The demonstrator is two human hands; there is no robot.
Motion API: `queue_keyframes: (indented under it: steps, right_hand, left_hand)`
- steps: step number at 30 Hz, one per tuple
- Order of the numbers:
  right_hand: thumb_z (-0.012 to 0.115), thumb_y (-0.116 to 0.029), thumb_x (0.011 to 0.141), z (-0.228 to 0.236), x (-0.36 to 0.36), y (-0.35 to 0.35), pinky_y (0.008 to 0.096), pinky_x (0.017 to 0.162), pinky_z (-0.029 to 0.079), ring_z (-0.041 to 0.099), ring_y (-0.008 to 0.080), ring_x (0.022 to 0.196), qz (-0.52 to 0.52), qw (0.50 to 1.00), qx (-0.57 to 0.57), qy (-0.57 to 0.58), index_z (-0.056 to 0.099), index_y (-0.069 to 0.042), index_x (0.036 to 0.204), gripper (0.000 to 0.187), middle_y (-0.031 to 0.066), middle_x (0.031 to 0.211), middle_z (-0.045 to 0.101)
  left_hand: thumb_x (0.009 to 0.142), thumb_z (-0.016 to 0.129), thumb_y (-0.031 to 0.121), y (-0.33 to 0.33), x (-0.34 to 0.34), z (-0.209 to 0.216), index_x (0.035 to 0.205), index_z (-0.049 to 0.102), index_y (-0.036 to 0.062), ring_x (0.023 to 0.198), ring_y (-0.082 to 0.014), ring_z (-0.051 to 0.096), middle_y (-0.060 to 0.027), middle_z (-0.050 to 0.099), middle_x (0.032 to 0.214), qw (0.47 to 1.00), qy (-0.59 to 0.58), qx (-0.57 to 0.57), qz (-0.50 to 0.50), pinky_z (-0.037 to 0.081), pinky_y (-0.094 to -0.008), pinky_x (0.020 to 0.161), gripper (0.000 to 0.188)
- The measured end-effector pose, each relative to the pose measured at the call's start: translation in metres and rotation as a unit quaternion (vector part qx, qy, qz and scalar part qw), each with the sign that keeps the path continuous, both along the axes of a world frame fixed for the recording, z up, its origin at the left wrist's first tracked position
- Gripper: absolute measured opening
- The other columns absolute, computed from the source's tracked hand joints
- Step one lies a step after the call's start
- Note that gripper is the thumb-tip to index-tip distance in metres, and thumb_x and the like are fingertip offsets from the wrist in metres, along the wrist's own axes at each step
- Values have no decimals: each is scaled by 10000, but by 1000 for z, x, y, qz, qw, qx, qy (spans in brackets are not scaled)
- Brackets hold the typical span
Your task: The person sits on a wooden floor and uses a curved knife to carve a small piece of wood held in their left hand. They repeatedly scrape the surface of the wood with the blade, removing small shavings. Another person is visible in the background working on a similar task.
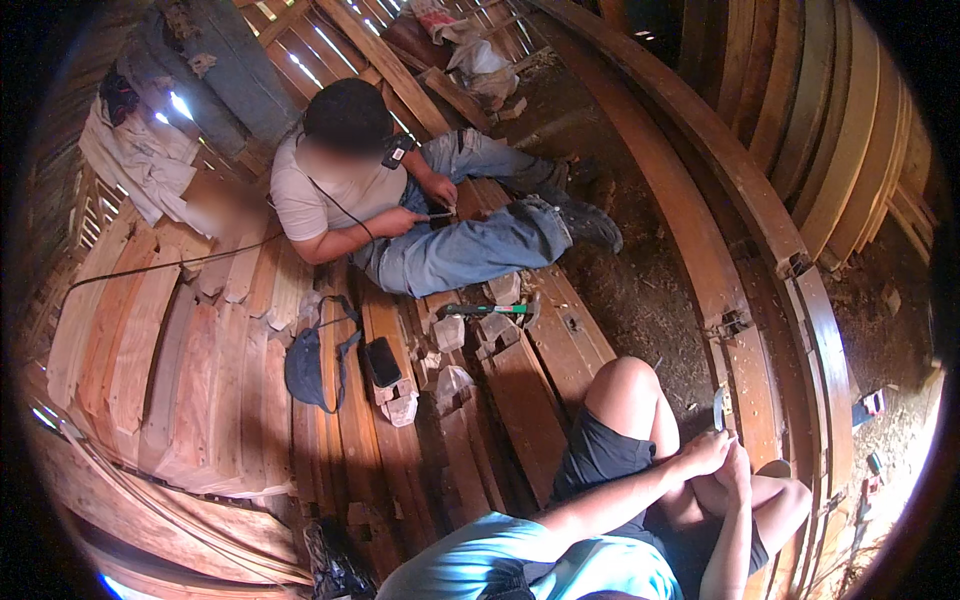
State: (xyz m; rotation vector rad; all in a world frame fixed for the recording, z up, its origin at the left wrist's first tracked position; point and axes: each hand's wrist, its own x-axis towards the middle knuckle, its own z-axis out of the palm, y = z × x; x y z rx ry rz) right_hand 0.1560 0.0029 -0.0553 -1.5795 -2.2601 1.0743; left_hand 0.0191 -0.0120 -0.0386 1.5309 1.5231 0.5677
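My left hand (704, 454) and my right hand (737, 472) come together over my bent knees, fingers closed. A thin, curved, shiny metal piece (719, 408) rises from my left hand, beside a long brown beam (752, 385). Its kind is too small to make out. My right hand presses close against my left, with a tiny pale end at its fingertips; what it grips is hidden. Across from me, a seated co-worker (345, 190) in a light shirt and jeans holds a slim grey tool (438, 216) against a small piece over one leg.
Stacked brown planks (200, 380) lie at left. Between us are a green-handled hammer (490, 310), a black phone (381, 362), a dark pouch (312, 365) and pale wood offcuts (402, 408). Long curved beams (700, 130) run down the right; a black cable (170, 264) crosses the stack.
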Motion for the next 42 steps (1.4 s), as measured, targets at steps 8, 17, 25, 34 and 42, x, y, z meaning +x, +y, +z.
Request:
queue_keyframes:
  steps: [8,17,25,34,42]
  right_hand:
    - [594,-203,821,-14,-3,4,468,694,496,630,406,834,-8,1000,4,-9,505,-37,1075,315,231,884,645]
    - [568,-196,810,-6,-6,2,451,638,526,662,362,747,26,999,29,-38,558,-28,1011,262,186,781,658]
    - [605,-271,783,-3,-8,3,435,675,517,654,369,791,5,998,15,-63,591,-26,951,298,207,806,659]
    - [590,-252,777,-30,2,-5,456,686,535,662,377,788,15,994,87,-68,615,-33,935,271,213,794,664]
    - [572,-209,765,-36,-1,-3,416,585,542,668,352,678,-28,986,84,-139,625,2,812,223,210,729,658]
  left_hand:
    - [939,408,208,-1,-5,5,1064,538,-17,932,-436,606,-281,623,970,1000,-13,-24,12,485,-532,797,288]
    - [938,404,244,4,-5,24,1104,543,20,946,-423,610,-260,632,989,998,15,-66,2,478,-525,829,312]
    - [938,408,239,2,-1,-13,1168,544,36,970,-410,604,-254,628,1009,1000,29,-6,3,480,-504,841,335]
    - [926,411,273,1,-2,-9,1036,572,44,917,-429,614,-247,640,957,999,37,-32,-15,483,-529,791,301]
    - [895,490,237,2,-12,10,927,600,30,908,-417,605,-237,629,932,998,24,39,-45,486,-499,786,237]
